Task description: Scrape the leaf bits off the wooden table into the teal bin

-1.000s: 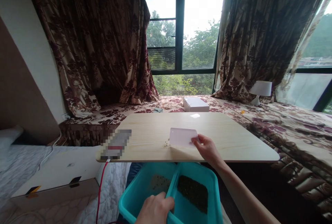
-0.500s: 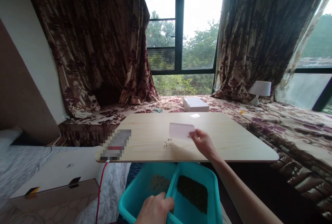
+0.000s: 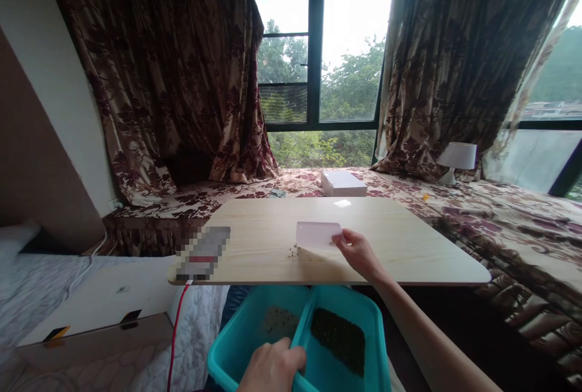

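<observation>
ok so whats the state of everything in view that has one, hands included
Right hand, pinching the pale card
Pale card, tilted, held by its right end
Turquoise tub, open-topped
Left hand, closed over the tub's divider
Dark material, lying in the tub's right compartment
Small specks, scattered on the table
Lamp, upright, apparently unlit
White box, closed
Curtains, parted

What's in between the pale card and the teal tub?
In the head view, a strip of the wood-grain tabletop lies between the pale card and the teal tub, with tiny dark specks on it near the card's lower-left corner.
</observation>
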`<state>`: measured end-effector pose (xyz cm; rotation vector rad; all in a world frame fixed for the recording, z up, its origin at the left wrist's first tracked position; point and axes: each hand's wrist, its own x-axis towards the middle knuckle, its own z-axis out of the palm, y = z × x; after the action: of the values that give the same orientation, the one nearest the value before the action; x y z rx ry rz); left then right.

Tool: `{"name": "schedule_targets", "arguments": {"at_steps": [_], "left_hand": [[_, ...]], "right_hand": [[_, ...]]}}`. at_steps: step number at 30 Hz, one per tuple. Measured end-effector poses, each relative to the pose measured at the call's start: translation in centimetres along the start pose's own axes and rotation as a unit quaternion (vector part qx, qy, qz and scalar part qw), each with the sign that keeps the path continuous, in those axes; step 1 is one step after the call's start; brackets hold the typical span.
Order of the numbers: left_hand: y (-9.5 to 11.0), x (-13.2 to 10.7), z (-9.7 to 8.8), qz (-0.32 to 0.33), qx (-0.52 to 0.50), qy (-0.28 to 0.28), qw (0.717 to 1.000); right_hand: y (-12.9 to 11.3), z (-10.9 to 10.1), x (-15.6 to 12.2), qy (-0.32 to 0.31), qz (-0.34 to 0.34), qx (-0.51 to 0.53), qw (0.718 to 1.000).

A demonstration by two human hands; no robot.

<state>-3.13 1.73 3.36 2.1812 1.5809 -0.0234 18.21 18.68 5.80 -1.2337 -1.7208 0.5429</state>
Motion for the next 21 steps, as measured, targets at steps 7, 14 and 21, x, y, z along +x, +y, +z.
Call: {"name": "schedule_targets", "arguments": {"at_steps": [7,14,21], "left_hand": [[0.1,0.0,0.0,-0.015,0.01,-0.002,1.0],[-0.6,0.2,0.2,-0.013,0.002,0.011,1.0],[-1.4,1.6,0.9,-0.023,-0.001,-0.007,1.0]], "right_hand": [[-0.5,-0.9,-0.7,-0.018,-0.001,0.002,1.0],[-0.7,-1.9,-1.5,-0.003,0.008,0.029,1.0],[0.2,-1.2,-2.0,-0.038,0.038,0.086,0.995]]}}
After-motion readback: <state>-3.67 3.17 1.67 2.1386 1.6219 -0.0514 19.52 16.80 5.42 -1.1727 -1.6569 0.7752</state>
